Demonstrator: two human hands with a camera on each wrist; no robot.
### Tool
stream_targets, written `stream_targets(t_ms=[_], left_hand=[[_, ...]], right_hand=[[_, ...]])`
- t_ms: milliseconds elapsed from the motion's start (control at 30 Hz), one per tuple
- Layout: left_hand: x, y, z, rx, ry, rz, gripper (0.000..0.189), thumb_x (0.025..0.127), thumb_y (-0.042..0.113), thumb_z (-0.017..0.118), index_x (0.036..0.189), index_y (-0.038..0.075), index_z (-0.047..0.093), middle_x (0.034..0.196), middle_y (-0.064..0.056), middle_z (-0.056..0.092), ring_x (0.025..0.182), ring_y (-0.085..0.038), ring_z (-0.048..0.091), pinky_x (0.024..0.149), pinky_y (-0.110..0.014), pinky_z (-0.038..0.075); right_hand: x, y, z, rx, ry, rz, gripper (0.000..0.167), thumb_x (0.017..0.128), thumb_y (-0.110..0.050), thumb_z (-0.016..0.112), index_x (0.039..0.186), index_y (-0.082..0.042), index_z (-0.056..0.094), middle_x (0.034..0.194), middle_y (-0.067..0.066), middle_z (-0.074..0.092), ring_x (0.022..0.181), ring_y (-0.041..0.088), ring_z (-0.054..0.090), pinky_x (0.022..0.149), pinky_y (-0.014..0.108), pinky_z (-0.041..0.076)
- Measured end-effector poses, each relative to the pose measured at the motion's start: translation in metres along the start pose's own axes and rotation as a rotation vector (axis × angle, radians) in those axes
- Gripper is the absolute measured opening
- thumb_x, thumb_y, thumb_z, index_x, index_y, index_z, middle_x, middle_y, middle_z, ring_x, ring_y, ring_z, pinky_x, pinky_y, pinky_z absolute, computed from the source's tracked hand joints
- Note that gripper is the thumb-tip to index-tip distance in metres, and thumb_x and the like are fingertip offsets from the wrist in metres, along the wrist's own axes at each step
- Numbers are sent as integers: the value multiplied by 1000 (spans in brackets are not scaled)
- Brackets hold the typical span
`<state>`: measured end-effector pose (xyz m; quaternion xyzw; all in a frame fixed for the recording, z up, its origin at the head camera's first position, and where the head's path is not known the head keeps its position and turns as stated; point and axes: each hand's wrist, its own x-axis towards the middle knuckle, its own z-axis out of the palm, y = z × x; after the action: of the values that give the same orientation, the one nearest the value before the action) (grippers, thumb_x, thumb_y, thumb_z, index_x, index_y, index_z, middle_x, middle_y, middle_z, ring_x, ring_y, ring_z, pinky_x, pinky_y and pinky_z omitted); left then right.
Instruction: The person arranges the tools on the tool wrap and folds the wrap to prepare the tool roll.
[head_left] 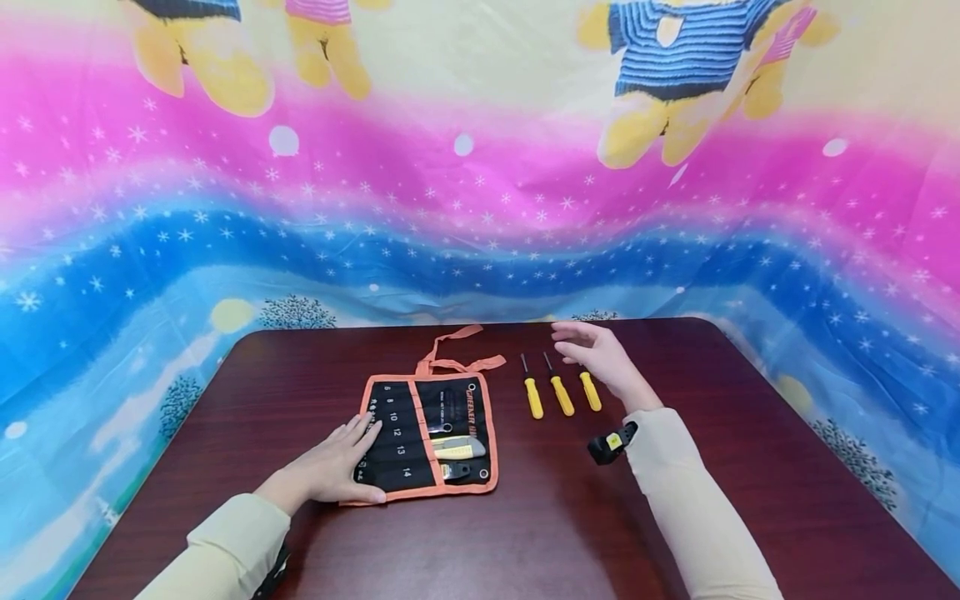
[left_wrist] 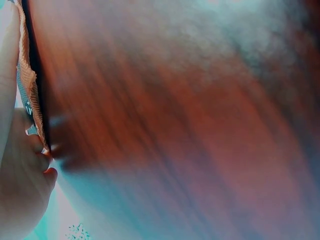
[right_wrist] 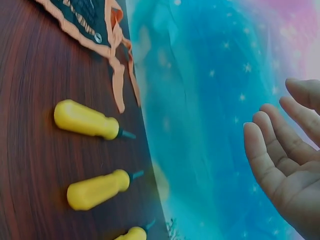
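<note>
left hand [head_left: 337, 461] stretches forward, flat fingers spread on the left part of a black, orange-edged tool pouch [head_left: 414, 421]. right hand [head_left: 600, 354] is raised near the tabletop's [head_left: 540, 525] far edge, fingers loosely extended, beside three yellow-handled screwdrivers [head_left: 561, 396] right of the pouch. broad tabletop stretches rightward and nearer the person.

A black, orange-edged tool pouch [head_left: 409, 422] lies spread out, its left side under the left fingers [head_left: 367, 437]; three yellow-handled screwdrivers [head_left: 562, 397] lie side by side near the right fingers [head_left: 577, 332].
</note>
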<state>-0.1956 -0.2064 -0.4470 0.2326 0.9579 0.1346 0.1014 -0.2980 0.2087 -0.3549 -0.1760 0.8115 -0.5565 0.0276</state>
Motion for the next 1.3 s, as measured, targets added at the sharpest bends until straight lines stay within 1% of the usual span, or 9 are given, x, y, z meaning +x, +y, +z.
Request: stream_targets(t_ms=[100,233,400,600,767,833,967,1133,1300], left_hand=[[0,-1,1,1,-1,-3,114,67,75,57,144,-1,22,149,-22,14,135,-38,11,105,-50,17],[-1,-2,2,5,-1,-15,114,66,75,57,145,0,23,149,-21,14,136,-37,11,106,-50,17],[0,-2,4,0,4,-16,114,66,75,57,145,1,23,149,-20,14,136,-37,11,105,-50,18],[0,-3,5,6,-3,-21,115,66,77,56,145,1,23,150,-20,13,136,-36,10,106,-49,17],[1,-2,5,7,-6,-22,115,65,77,55,145,1,22,150,-20,13,136,-36,10,106,-49,17],[1,-2,5,7,-7,-22,115,65,78,55,145,1,22,150,-20,13,136,-36,10,106,-49,17],[1,-2,4,9,-7,-20,115,66,77,55,145,1,22,150,-20,13,136,-36,10,106,-49,16],[2,0,3,12,-8,-14,114,66,76,56,145,1,22,150,-21,13,136,-36,10,106,-49,16],[2,0,3,5,-9,-21,114,66,76,57,145,1,22,150,-20,14,136,-36,10,106,-49,16]], right_hand=[[-3,7,-6,1,17,19,46,89,-23,62,130,-5,50,124,16,53,109,34,52,86,46,45],[-5,15,-13,9,30,24,49,89,-23,63,131,-3,49,123,19,52,110,38,50,87,50,43],[-8,22,-18,-12,66,32,49,89,-23,63,131,-2,48,122,19,53,107,35,53,86,49,45],[-11,32,-22,-18,97,68,49,89,-21,62,132,-2,48,123,23,51,106,36,53,87,50,43],[-12,46,-27,-59,119,83,51,89,-23,62,133,-3,46,122,22,51,104,31,54,84,46,46],[-13,53,-29,-80,125,87,52,89,-24,62,134,-3,45,121,21,52,102,31,55,82,42,49],[-13,64,-31,-97,121,103,53,89,-22,62,135,-3,44,123,23,50,102,32,54,79,40,50],[-14,77,-32,-105,102,155,53,89,-21,62,136,-4,42,126,25,47,104,32,53,80,42,49],[-14,87,-32,-120,98,201,54,90,-16,62,137,-1,40,123,24,49,103,33,53,77,37,51]])
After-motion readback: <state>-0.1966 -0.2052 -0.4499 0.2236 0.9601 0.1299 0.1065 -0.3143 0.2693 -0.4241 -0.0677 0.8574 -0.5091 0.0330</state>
